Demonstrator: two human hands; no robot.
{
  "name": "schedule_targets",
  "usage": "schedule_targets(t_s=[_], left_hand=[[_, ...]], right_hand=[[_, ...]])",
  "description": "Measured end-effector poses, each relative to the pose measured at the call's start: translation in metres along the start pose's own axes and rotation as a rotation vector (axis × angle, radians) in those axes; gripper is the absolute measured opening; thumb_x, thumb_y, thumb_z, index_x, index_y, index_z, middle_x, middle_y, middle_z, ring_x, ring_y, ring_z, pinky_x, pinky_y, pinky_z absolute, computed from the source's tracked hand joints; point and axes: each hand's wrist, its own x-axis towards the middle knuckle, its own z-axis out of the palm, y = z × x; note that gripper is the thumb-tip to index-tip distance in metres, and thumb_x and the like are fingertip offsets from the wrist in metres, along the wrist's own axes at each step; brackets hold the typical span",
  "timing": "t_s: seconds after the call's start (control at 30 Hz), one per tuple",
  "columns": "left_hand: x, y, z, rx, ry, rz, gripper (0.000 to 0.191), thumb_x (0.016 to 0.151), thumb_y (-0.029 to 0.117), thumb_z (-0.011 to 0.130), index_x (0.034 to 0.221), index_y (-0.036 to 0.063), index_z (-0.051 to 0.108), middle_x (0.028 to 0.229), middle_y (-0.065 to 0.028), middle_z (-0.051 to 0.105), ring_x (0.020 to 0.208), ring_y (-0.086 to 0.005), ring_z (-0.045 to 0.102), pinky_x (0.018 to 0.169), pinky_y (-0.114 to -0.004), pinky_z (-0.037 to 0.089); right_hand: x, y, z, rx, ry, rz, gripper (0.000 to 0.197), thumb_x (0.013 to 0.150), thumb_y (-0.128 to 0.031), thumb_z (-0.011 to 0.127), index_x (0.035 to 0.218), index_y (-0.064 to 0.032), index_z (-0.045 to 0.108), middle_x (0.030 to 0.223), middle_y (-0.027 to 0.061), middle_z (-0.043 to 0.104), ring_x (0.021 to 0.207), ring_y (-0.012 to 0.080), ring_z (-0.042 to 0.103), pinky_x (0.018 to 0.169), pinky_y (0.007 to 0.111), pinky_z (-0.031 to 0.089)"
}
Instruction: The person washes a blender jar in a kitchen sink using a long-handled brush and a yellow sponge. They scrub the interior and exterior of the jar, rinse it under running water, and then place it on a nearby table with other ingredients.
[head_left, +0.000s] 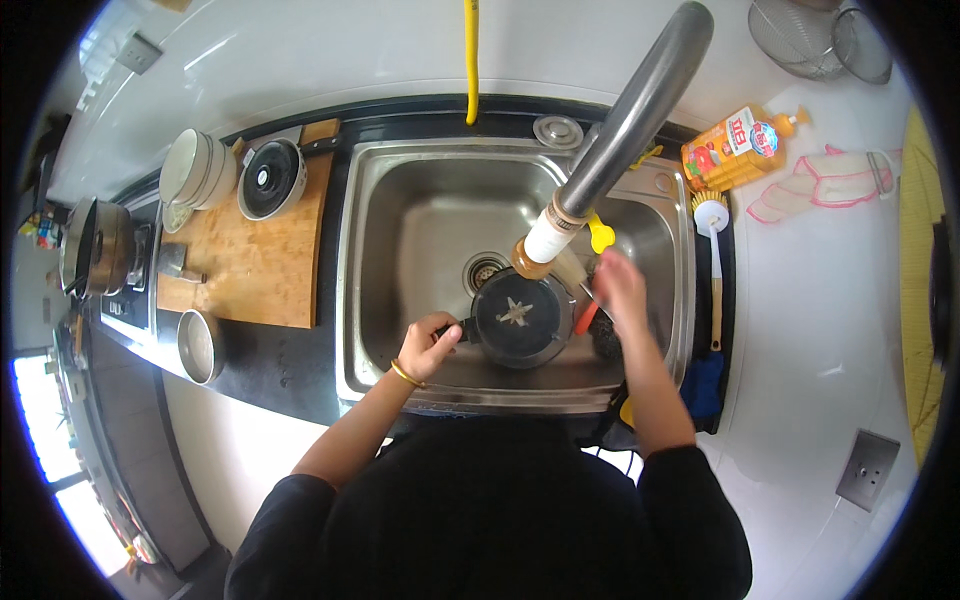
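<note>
My left hand grips the black handle of a dark, round blender jug in the sink's main basin. A star-shaped metal blade shows at the jug's middle. The white and brown tap nozzle is over the jug's far side. To the right of the jug, my right hand is blurred, with its fingers curled by the sink's smaller right basin. A thin, light object shows by its fingertips; whether it is held is unclear. An orange-red handle and a dark scouring pad lie partly hidden beside that hand.
On the left, a wooden cutting board carries stacked bowls, a lidded bowl and a cleaver. A detergent bottle and a dish brush are at right. The metal faucet pipe arches overhead.
</note>
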Motion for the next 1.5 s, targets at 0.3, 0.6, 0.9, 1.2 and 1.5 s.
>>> schedule_targets(t_s=[0.3,0.6,0.9,1.2,1.5], left_hand=[[0.015,-0.012,-0.003,0.248,0.023,0.431,0.036,0.073,0.033,0.066,0.076,-0.0026,0.059,0.064,-0.0038,0.051,0.059,-0.0110,0.046,0.055,-0.025,0.038],[0.018,0.084,0.031,0.488,-0.006,0.412,0.043,0.062,0.036,0.075,0.062,-0.0032,0.056,0.044,-0.0104,0.044,0.039,-0.0162,0.042,0.041,-0.029,0.036],[0.008,0.145,0.031,0.943,-0.049,0.435,0.047,0.063,0.043,0.070,0.048,0.0023,0.050,0.048,-0.0139,0.050,0.043,-0.0318,0.049,0.042,-0.036,0.041],[0.008,0.163,0.037,1.166,-0.098,0.448,0.051,0.070,0.048,0.062,0.049,0.0025,0.052,0.050,-0.0126,0.051,0.050,-0.0315,0.054,0.047,-0.037,0.045],[0.007,0.166,0.047,1.303,-0.182,0.454,0.049,0.073,0.044,0.059,0.050,0.0010,0.054,0.054,-0.0139,0.052,0.053,-0.0323,0.054,0.049,-0.039,0.044]], right_hand=[[-0.110,0.025,0.050,-0.173,-0.172,-0.089,0.083,0.062,-0.007,0.069,0.132,-0.0093,0.025,0.124,0.0095,0.038,0.110,0.0212,0.041,0.080,0.035,0.043],[-0.110,0.033,0.051,0.351,-0.341,0.189,0.097,0.060,-0.013,0.078,0.135,-0.0106,0.017,0.121,0.0047,0.040,0.105,0.0164,0.044,0.087,0.034,0.037],[-0.112,0.048,0.095,0.718,-0.465,0.125,0.098,0.061,-0.030,0.078,0.134,-0.0076,0.017,0.120,0.0048,0.041,0.105,0.0177,0.042,0.089,0.031,0.034],[-0.112,0.048,0.109,0.808,-0.628,0.191,0.095,0.061,-0.042,0.075,0.133,-0.0107,0.021,0.123,0.0019,0.040,0.105,0.0135,0.041,0.088,0.031,0.034],[-0.112,0.076,0.121,0.889,-0.741,0.278,0.083,0.067,-0.040,0.071,0.132,-0.0181,0.025,0.123,-0.0006,0.041,0.111,0.0121,0.039,0.090,0.034,0.033]])
